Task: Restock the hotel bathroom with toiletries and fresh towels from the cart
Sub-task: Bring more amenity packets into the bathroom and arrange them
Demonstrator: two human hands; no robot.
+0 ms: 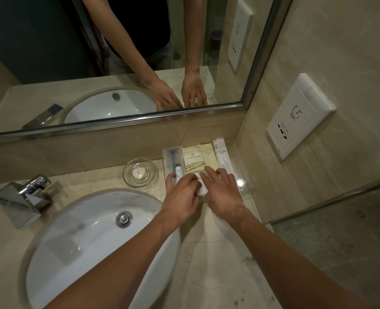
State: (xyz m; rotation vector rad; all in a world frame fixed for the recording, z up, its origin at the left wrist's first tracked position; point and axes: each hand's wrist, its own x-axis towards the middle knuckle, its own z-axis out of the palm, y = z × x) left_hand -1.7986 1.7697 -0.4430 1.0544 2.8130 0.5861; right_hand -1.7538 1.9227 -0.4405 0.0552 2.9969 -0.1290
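now left grip holds packet, right grip touches

Hands: 2, left hand and right hand. Sink: 1. Faucet: 1. Drain plug: 1. Glass dish: 1. Soap in dish: 1. Clear tray: 1. Long packs: 2, left long pack and right long pack. Flat sachets: 2, beige sachet and pale sachet. White pack under hands: 1. Mirror: 1. Socket plate: 1.
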